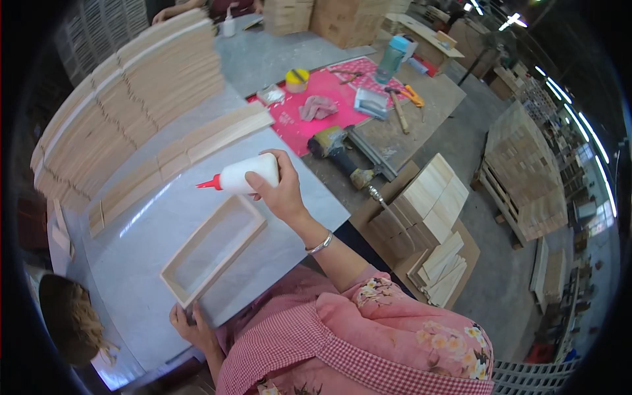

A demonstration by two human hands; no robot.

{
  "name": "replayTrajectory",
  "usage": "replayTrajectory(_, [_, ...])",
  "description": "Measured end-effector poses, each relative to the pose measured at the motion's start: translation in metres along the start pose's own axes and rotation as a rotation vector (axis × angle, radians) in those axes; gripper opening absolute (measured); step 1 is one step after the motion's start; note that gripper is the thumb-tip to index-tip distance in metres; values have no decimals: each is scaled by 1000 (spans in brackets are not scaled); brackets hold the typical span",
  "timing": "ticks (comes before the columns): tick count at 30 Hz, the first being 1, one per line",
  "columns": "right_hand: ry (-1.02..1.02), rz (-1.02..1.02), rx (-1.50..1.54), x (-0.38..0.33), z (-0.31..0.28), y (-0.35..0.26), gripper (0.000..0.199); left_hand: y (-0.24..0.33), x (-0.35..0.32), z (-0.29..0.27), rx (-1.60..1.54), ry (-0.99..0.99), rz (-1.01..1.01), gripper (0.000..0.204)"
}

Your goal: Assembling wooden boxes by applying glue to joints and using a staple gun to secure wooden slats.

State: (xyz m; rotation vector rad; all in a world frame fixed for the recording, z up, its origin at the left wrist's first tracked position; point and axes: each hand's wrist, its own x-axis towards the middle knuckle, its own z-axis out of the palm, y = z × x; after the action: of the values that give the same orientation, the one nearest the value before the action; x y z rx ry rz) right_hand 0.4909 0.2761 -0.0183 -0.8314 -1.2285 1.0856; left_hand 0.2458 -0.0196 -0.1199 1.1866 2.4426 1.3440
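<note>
My right hand grips a white glue bottle with a red nozzle that points left, held just above the far end of a rectangular wooden frame. The frame lies flat on the grey table. My left hand presses on the frame's near corner at the table's front edge.
Tall stacks of wooden slats line the table's left and back. A pink cloth at the back holds a yellow tape roll, a rag and a metal tool. A hammer, a teal bottle and more wood pieces lie to the right.
</note>
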Motion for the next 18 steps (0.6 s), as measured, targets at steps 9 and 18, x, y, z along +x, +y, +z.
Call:
replayTrajectory(9, [-423, 162, -25, -90, 37, -18, 55, 30, -1, 9, 37, 170, 150, 38])
replayTrajectory(18, [-672, 110, -135, -118, 67, -13, 57, 27, -7, 3, 65, 221, 129, 37])
